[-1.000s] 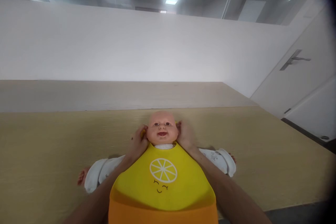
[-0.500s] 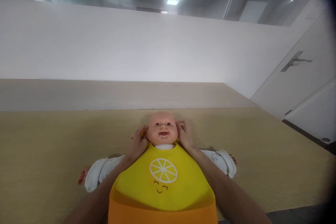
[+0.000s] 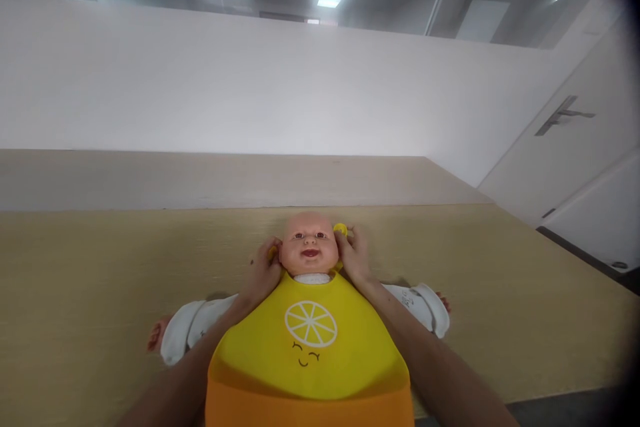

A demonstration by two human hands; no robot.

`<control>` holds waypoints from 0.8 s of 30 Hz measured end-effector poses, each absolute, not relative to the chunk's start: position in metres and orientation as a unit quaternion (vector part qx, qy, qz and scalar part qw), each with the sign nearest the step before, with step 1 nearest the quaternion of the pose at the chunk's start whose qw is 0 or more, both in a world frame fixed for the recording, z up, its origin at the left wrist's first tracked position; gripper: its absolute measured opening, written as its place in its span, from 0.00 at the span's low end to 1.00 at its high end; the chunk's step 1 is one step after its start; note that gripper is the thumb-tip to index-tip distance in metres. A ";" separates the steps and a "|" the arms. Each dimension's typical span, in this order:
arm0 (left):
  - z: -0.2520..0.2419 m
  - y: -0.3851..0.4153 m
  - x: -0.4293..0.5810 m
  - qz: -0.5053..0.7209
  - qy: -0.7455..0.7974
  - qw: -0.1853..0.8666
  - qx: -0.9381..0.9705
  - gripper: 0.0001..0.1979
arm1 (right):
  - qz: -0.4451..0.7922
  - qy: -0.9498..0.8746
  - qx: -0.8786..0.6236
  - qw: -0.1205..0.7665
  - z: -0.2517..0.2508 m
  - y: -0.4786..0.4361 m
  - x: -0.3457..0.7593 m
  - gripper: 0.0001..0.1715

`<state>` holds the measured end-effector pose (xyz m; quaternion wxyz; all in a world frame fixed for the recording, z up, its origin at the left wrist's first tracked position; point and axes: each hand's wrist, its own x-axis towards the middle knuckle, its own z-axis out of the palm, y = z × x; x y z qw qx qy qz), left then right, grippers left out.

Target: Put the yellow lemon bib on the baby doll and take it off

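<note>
A baby doll [image 3: 310, 227] lies on its back on the table, its white-sleeved arms spread to both sides. Over its chest is a yellow bib [image 3: 310, 373] with a white citrus slice and a smiling face, and an orange pocket at the bottom. Beside the left of the doll's head, my left hand [image 3: 265, 272] is closed on a yellow-orange bit of the bib's neck strap. At the other side, my right hand [image 3: 354, 257] pinches the other strap end, whose rounded yellow tip shows above the fingers. The straps behind the neck are hidden.
The pale wooden table [image 3: 100, 260] reaches back to a raised ledge [image 3: 225, 180] along a white wall [image 3: 225, 87]. A door with a metal handle [image 3: 563, 115] is at the right. Glass panels run above the wall.
The rounded yellow strap tip has come into view above my right hand, beside the doll's head. My left hand stays almost where it was.
</note>
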<state>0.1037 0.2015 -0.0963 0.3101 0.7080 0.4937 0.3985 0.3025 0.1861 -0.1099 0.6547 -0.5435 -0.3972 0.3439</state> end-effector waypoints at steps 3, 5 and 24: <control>-0.096 0.202 0.105 0.420 0.472 0.325 0.703 0.09 | 0.340 -0.397 -0.551 0.650 -0.109 0.186 0.303 0.24; -0.096 0.202 0.105 0.422 0.468 0.331 0.702 0.08 | 0.330 -0.404 -0.554 0.649 -0.109 0.185 0.304 0.22; -0.087 0.203 0.101 0.402 0.510 0.367 0.666 0.07 | 0.305 -0.463 -0.583 0.594 -0.108 0.183 0.310 0.13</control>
